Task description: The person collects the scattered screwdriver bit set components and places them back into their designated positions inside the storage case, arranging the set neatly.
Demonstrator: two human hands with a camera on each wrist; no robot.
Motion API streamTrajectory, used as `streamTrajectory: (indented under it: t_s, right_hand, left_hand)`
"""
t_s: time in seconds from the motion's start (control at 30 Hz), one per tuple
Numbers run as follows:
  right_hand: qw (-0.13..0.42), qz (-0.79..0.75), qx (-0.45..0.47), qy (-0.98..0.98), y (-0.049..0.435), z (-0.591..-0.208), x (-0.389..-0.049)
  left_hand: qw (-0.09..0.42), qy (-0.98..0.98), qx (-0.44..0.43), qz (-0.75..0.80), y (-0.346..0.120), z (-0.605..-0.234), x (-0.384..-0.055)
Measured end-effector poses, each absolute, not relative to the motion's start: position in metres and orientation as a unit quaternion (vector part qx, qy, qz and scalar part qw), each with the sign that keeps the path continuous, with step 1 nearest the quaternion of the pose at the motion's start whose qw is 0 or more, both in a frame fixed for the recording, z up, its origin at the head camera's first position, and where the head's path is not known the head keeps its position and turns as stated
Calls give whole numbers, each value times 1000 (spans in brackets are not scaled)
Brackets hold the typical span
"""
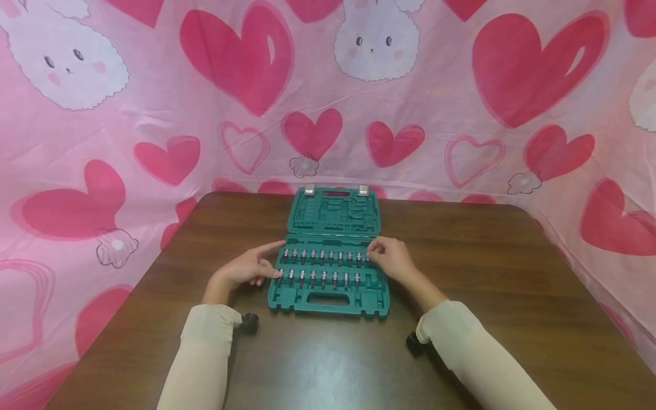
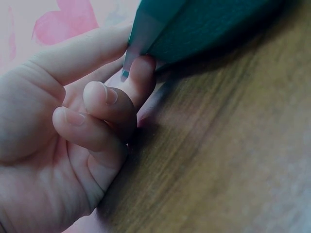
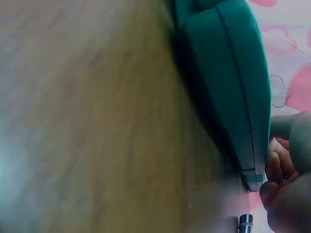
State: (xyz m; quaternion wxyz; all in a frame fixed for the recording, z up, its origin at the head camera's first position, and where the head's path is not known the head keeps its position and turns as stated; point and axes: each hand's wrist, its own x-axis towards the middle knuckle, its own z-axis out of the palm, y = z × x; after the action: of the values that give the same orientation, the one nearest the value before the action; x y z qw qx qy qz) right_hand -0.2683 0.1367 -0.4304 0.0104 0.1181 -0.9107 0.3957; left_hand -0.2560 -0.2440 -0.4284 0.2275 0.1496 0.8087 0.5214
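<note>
An open green tool case (image 1: 328, 310) lies on the table with two rows of small metal bit sockets (image 1: 312, 277) in its near half. At the right end of the back row, my right hand (image 1: 394, 257) pinches a bit socket between thumb and fingertips; the fingers mostly hide it. My left hand (image 1: 243, 266) rests at the case's left side, its index finger stretched to the far corner and its thumb on the edge by the front row. In the left wrist view, one fingertip (image 2: 144, 68) touches the case wall (image 2: 194, 34), while two other fingers curl loosely.
The case's lid (image 1: 334, 212) stands tilted back, with two metal latches on its far edge. A dark socket (image 3: 246, 223) shows near the right hand in the right wrist view. Behind the brown table (image 1: 461, 273) hangs a pink cloth (image 1: 430, 102) with hearts and rabbits.
</note>
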Motion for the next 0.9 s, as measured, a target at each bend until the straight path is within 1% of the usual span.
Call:
streamTrajectory:
  t_s: [0.17,0.43,0.57,0.7,0.9]
  right_hand:
    - [2,396,122,-910,138,-429,-275]
    - [-40,393,110,-912,141,-427,-282]
    - [-41,391,111,-913,140,-424,-282]
    - [-41,393,92,-914,138,-422,-280]
    - [-14,385,88,-919,136,-427,-272]
  left_hand:
    - [223,811,150,520,-245,-428,-255]
    - [222,812,153,517,-244,-428,-256]
    - [223,813,150,516,-243,-426,-255]
    - [223,814,150,514,-242,-424,-255]
    - [227,812,148,517,-243,-429,-256]
